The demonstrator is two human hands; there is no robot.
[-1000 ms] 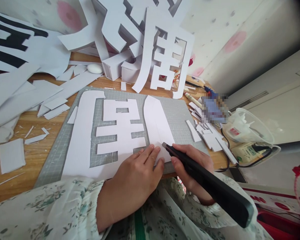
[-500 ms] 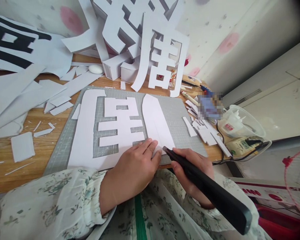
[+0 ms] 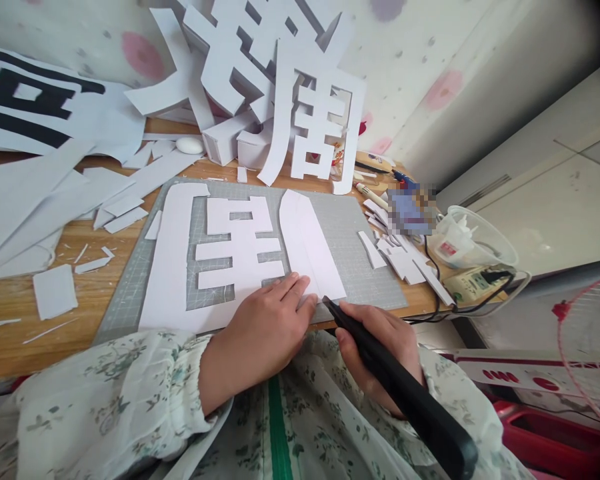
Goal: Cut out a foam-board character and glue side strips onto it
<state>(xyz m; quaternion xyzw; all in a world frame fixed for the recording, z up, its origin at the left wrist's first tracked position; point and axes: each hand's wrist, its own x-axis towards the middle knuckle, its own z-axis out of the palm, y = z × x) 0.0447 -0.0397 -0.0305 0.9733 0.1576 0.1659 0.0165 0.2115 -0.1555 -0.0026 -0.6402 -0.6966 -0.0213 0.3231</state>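
A white cut-out character sheet (image 3: 164,267) lies flat on the grey cutting mat (image 3: 365,280), with open gaps between its strokes. My left hand (image 3: 260,333) presses on its lower right part, fingers stretched out and lying flat. My right hand (image 3: 380,347) is closed round a black-handled cutter (image 3: 405,393). The cutter's tip meets the sheet's lower edge, just right of my left fingertips. Behind the mat, a white cut-out character (image 3: 275,143) stands upright, leaning on other white foam letters (image 3: 220,67).
White scraps (image 3: 405,260) lie at the mat's right, near a clear plastic bowl (image 3: 500,240) with a bottle and a power strip (image 3: 480,283). Paper sheets (image 3: 30,200) and offcuts cover the left of the wooden table (image 3: 5,347). A pink fan guard (image 3: 590,340) is at far right.
The view has shifted a little. The cutter's tip has moved slightly toward the sheet's lower edge, and my right hand has moved with it. My left hand still presses the sheet.
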